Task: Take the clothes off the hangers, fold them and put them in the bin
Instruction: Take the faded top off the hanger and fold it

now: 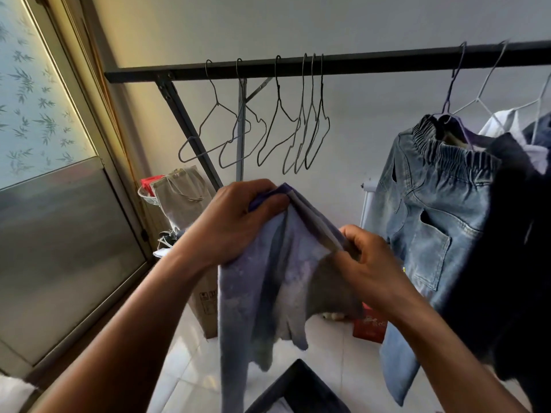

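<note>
Already six hangers hang bare on the rail. Left hand and right hand both pinch a purple garment mid-fold above the bin; jeans and dark clothes still hang.

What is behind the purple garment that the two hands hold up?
The purple garment hides most of it; a cardboard box shows at its left edge, a red box at its right.
</note>
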`<state>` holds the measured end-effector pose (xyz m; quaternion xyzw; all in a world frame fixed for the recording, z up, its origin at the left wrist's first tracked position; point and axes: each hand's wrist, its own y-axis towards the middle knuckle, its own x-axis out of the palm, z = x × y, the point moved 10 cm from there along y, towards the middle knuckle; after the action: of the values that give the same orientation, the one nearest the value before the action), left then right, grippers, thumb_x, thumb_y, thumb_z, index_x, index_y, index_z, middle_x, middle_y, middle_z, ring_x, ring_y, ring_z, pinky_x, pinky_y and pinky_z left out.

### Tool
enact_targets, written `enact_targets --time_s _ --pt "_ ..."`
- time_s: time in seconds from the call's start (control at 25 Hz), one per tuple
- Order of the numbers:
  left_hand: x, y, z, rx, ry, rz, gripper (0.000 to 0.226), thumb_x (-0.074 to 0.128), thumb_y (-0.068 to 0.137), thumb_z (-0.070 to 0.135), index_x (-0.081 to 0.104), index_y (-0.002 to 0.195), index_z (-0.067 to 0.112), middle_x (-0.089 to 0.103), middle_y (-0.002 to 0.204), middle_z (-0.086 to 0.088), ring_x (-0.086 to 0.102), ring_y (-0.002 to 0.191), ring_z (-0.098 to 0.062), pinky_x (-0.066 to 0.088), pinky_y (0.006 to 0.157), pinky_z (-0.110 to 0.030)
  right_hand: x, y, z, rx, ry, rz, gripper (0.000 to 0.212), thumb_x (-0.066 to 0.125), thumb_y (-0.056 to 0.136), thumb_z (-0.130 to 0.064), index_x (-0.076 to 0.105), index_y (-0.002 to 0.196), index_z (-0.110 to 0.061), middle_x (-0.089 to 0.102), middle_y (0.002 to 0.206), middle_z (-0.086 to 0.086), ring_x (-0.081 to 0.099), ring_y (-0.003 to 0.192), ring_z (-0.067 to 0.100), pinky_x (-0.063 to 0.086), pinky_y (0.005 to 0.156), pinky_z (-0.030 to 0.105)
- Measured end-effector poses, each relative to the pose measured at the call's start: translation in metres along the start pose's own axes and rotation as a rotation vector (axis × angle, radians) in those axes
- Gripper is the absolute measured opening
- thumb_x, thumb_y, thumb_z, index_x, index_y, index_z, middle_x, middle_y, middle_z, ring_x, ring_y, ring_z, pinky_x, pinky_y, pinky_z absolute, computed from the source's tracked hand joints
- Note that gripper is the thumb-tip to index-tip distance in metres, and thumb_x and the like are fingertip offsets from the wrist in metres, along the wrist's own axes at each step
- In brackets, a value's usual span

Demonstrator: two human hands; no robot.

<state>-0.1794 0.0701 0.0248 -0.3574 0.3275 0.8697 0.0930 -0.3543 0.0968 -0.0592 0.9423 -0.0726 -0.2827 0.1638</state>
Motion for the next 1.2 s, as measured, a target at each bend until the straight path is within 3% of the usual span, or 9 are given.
enact_targets --time_s 0.12,0.24,0.36,0.48,0.64,0.72,0.84,1.04,1.2 --pt "-0.015 0.004 0.001 0.002 -0.006 0.02 0.037 0.054 0.094 0.041 0.061 0.076 0.009 0.057 0.07 -0.015 0.045 0.06 -0.01 0.043 0.061 -0.033 -0.001 -0.001 0.013 -0.006 0.048 -0.013 0.019 0.051 0.096 -0.013 0.058 0.079 -0.016 0.056 0.064 -0.007 0.05 0.06 0.004 0.039 0.052 0.019" --pt "-0.024 0.004 -0.003 -0.03 -0.042 -0.006 0.04 0.055 0.095 0.042 0.061 0.077 0.007 0.055 0.07 -0.018 0.044 0.063 -0.01 0.044 0.061 -0.039 0.001 -0.003 0.018 -0.01 0.196 -0.004 0.019 0.046 0.1 -0.013 0.061 0.088 -0.016 0.062 0.072 0.001 0.058 0.065 0.019 0.05 0.055 0.034" --pt "-0.033 0.002 -0.006 -0.059 -0.077 -0.007 0.042 0.054 0.093 0.048 0.065 0.08 0.009 0.058 0.074 -0.019 0.048 0.065 -0.012 0.047 0.063 -0.044 0.003 -0.011 0.013 -0.038 0.366 0.07 0.012 0.049 0.099 -0.015 0.056 0.106 -0.021 0.066 0.087 -0.004 0.066 0.074 0.012 0.051 0.057 0.022" --pt "-0.038 0.001 -0.003 -0.071 -0.078 -0.004 0.038 0.052 0.092 0.049 0.068 0.082 0.016 0.062 0.075 -0.011 0.056 0.065 -0.017 0.05 0.065 -0.044 0.002 -0.024 -0.004 -0.184 0.404 0.173 0.015 0.049 0.099 -0.009 0.056 0.097 -0.023 0.064 0.097 -0.009 0.065 0.083 0.011 0.053 0.063 0.027" --pt "-0.039 0.002 0.001 -0.084 -0.083 -0.011 0.037 0.051 0.091 0.053 0.07 0.085 0.021 0.066 0.076 -0.004 0.062 0.07 -0.025 0.053 0.068 -0.042 0.032 -0.027 -0.01 -0.223 0.408 -0.03 0.024 0.052 0.089 -0.043 0.061 0.102 -0.025 0.056 0.117 -0.008 0.06 0.105 0.012 0.055 0.08 0.028" --pt "-0.039 0.002 0.003 -0.081 -0.077 -0.017 0.038 0.051 0.091 0.053 0.07 0.088 0.02 0.067 0.079 -0.007 0.064 0.076 -0.029 0.054 0.071 -0.045 0.045 -0.027 -0.009 -0.194 0.271 -0.058 0.021 0.06 0.081 -0.049 0.059 0.099 -0.039 0.055 0.11 -0.016 0.06 0.1 0.004 0.054 0.077 0.021" --pt "-0.041 0.0 0.006 -0.089 -0.072 -0.044 0.038 0.049 0.087 0.053 0.07 0.089 0.022 0.068 0.077 -0.002 0.065 0.071 -0.018 0.055 0.067 -0.036 0.049 -0.021 -0.005 -0.236 0.062 -0.026 0.018 0.063 0.089 -0.026 0.056 0.082 -0.041 0.058 0.086 -0.011 0.059 0.079 -0.001 0.047 0.064 0.017" --pt "-0.057 -0.006 -0.007 -0.129 -0.044 -0.055 0.045 0.053 0.082 0.049 0.068 0.083 0.006 0.062 0.073 -0.016 0.054 0.058 -0.013 0.046 0.055 -0.027 -0.018 0.006 0.02 -0.058 0.524 0.048 0.022 0.062 0.09 -0.033 0.064 0.076 -0.015 0.058 0.064 -0.01 0.05 0.063 0.003 0.043 0.057 0.017" --pt "-0.052 -0.01 -0.012 -0.143 -0.158 -0.095 0.047 0.056 0.08 0.055 0.073 0.091 0.013 0.068 0.083 -0.021 0.065 0.069 -0.034 0.054 0.062 -0.042 -0.051 0.018 0.003 -0.104 0.588 0.096 0.011 0.061 0.08 -0.029 0.068 0.073 -0.023 0.063 0.064 -0.011 0.053 0.06 0.0 0.045 0.056 0.012"
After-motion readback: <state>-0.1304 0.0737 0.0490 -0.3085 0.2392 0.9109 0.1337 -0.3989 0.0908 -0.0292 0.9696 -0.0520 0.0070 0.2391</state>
